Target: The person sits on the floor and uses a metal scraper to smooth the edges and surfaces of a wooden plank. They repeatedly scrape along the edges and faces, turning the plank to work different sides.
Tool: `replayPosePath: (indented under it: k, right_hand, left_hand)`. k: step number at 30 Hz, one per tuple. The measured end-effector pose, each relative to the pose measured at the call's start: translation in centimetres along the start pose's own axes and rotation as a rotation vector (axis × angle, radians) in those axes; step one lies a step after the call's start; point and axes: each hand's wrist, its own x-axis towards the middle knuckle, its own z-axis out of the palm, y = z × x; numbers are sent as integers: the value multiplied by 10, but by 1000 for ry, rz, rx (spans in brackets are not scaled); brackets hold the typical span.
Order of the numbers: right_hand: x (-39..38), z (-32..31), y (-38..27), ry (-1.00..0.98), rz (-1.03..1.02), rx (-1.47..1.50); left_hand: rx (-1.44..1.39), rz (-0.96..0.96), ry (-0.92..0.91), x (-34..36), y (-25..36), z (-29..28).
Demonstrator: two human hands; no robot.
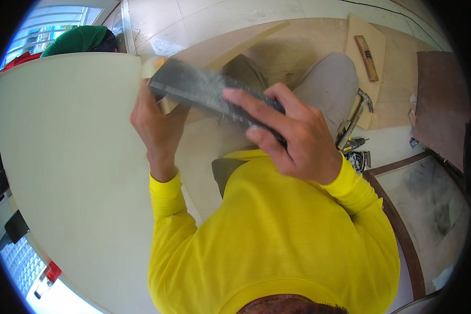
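My right hand (303, 136) is closed on a long, dark, dust-covered block (193, 86) that looks like a sanding block. Motion slightly blurs the block, which slants from my right hand up toward my left. My left hand (159, 123) is closed around a pale wooden piece (154, 66), whose end shows past the block's far left tip. The block hides the rest of that piece and some of the left fingers. Right beside my left hand lies the edge of a large pale panel (73, 157).
A wooden hand plane (366, 57) rests on a pale board (356, 36) at the far right. Below it are a claw hammer (356, 118) and a yellow-black drill (352, 144). A brown board (442, 104) stands at right. Beyond the panel is a person in green (78, 42).
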Motion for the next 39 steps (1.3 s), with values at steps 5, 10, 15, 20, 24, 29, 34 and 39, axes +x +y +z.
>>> replayPosePath:
  k: [5, 10, 15, 20, 24, 29, 34, 39]
  right_hand:
    - [69, 25, 105, 116, 222, -240]
    - [80, 4, 135, 146, 250, -261]
    - [28, -1, 47, 88, -26, 34]
    - [49, 25, 117, 50, 108, -55]
    - [96, 41, 289, 9, 427, -323]
    - [124, 45, 475, 145, 831, -446]
    - [84, 49, 510, 621, 1081, 236]
    - [68, 53, 482, 745, 964, 616]
  left_hand:
    - [-24, 4, -2, -2, -4, -5]
    - [-65, 29, -18, -3, -3, -1]
    - [-23, 22, -54, 9, 0, -2]
    - [64, -13, -131, 17, -8, -9]
    - [104, 48, -153, 25, -18, -12]
    - [82, 97, -229, 36, -13, -14]
    - [-143, -44, -186, 50, 0, -2]
    - [-381, -118, -168, 63, 20, 12]
